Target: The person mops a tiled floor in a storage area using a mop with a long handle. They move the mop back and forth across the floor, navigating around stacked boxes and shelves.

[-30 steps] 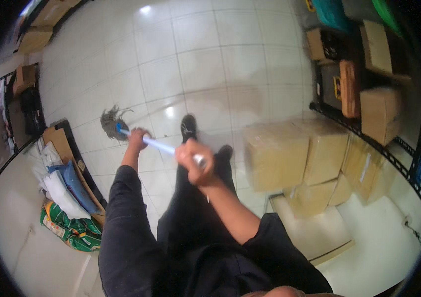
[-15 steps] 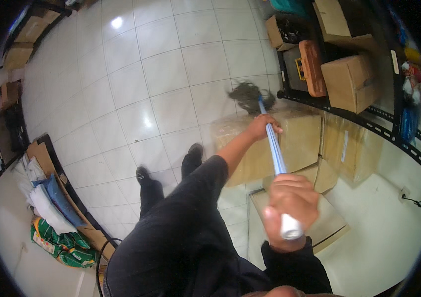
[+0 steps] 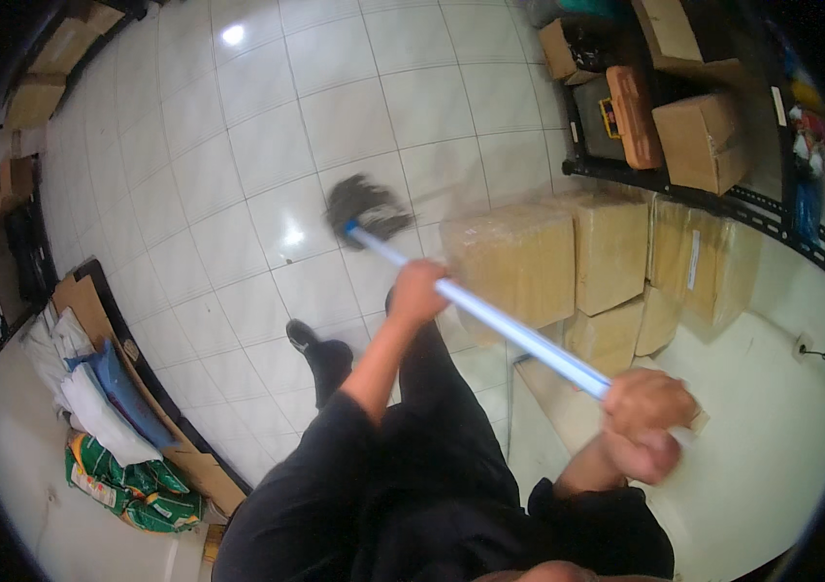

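A mop (image 3: 519, 336) with a pale blue-white handle slants from the lower right up to the middle of the view. Its dark, stringy mop head (image 3: 371, 206) lies on the white tiled floor (image 3: 267, 126), joined to the handle by a blue socket. My left hand (image 3: 419, 293) is wrapped round the lower part of the handle. Near the top end, my right hand (image 3: 647, 412) is closed round it, slightly blurred. My legs and dark shoe (image 3: 300, 336) stand just left of the handle.
Taped cardboard boxes (image 3: 510, 262) are stacked right of the mop. Behind them a black metal shelf (image 3: 670, 179) holds a carton (image 3: 699, 144) and an orange case (image 3: 634, 116). At left, folded white and blue bags (image 3: 107, 412) and green sacks (image 3: 131, 485) lean near cardboard.
The mop head has swept left across the tiles, away from the boxes and shelf. My left hand moved left with it, while my right hand shifted right, so the handle slants more.
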